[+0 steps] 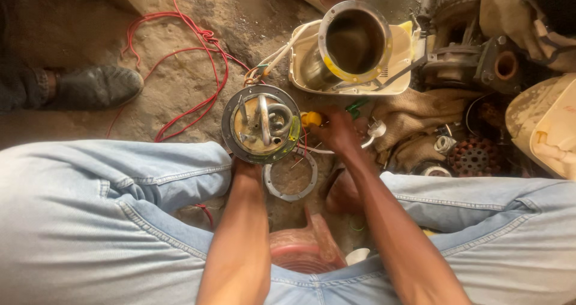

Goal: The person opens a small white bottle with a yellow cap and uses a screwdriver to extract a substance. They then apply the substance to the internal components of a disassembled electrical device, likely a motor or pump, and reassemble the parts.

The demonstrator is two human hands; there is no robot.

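Note:
My left hand (247,168) holds a round metal plate (230,110) from below; the plate carries a coiled heating element (271,120) and a straight tube. My right hand (337,129) is closed around a small tool with a yellow handle (311,119), pressed against the plate's right edge. A grey ring gasket (290,175) lies on the ground just below the plate. Behind it a cream-coloured casing (401,59) holds a steel tank (355,41) lying on its side, mouth open towards me. White and coloured wires (282,56) run from the casing to the plate.
Red cable (198,47) loops over the dirt floor at left near a person's grey shoe (99,86). Sackcloth (414,119), a white plug (377,127), metal motor parts (474,59) and a perforated disc (476,157) crowd the right. A red plastic stool (306,245) sits between my knees.

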